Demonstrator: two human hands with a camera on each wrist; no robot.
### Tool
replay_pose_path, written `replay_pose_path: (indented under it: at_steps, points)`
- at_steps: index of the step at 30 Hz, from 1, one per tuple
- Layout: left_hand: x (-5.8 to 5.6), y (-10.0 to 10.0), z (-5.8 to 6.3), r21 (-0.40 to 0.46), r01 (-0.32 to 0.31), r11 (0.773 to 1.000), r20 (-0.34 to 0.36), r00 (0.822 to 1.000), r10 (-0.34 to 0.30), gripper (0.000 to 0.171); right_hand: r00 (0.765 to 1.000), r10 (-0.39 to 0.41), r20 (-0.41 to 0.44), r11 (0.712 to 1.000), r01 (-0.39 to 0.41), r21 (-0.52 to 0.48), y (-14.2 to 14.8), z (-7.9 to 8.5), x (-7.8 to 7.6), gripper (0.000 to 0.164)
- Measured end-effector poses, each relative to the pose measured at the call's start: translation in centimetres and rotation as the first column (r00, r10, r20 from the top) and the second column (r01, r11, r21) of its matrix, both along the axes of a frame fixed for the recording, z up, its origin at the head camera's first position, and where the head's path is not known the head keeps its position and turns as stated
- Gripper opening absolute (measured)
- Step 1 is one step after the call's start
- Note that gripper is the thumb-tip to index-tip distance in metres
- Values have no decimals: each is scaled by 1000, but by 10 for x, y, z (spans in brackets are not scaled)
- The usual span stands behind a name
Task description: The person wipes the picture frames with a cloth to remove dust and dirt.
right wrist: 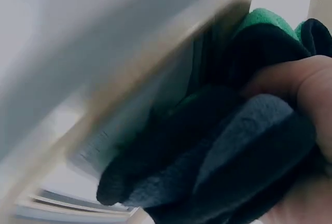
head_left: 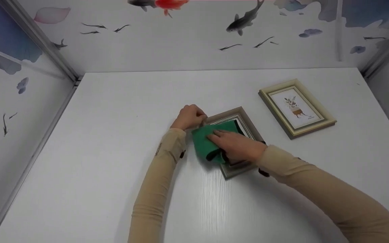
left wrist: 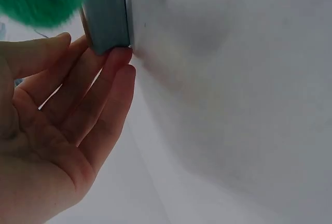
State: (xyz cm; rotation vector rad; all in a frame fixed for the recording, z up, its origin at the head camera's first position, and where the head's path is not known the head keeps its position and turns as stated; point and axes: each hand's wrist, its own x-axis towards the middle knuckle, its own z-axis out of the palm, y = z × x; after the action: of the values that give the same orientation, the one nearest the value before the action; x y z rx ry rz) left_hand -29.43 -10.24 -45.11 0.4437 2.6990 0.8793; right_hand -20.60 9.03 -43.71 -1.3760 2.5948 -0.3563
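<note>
A picture frame (head_left: 250, 123) with a grey-brown border lies tilted on the white table, partly hidden beneath a folded green cloth (head_left: 202, 141) with dark edging. My right hand (head_left: 240, 144) holds this cloth down over the frame's front. In the right wrist view, the dark side of the cloth (right wrist: 244, 136) bunches against my thumb. At the frame's far-left corner, my left hand (head_left: 188, 117) steadies it. The left wrist view has the fingertips (left wrist: 120, 58) right at the frame's corner (left wrist: 108, 27), with the thumb on the other side.
Another picture frame (head_left: 273, 111), gold-toned with a potted-plant print, lies at the back right of the white table (head_left: 113, 162). Behind it stands a wall panel (head_left: 181, 47) painted with fish. A similar panel (head_left: 15, 101) borders the left side.
</note>
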Motion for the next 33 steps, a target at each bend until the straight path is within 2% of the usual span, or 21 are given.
replay_pose_path:
  at_steps: [4,8,12,17,23,27,30,33]
  points:
    - [-1,2,1,-20,3,1000,8,1000,-2,22,995,-67,78,997,64,37,-9,3,-24,51]
    - [0,5,1,-30,7,1000,-4,1000,-7,21,986,-115,124,992,108,62,-5,4,-27,60]
    - [3,8,0,-98,30,995,-20,999,-33,19,992,-76,103,996,72,43,5,2,-15,64]
    - [6,13,4,-178,76,981,-50,995,-86,19,999,-21,41,1000,20,24,19,2,8,65]
    - [6,15,4,-194,50,980,-51,997,-61,19,994,105,-22,991,-103,90,44,9,50,72]
    - [6,15,5,-209,27,978,-64,997,-41,19,982,162,-95,977,-146,157,51,17,72,68]
    - [6,16,4,-218,25,976,-69,997,-41,19,972,169,-164,972,-137,189,47,18,78,64]
    - [6,19,5,-217,39,975,-68,996,-55,19,971,151,-183,976,-117,185,38,14,72,65]
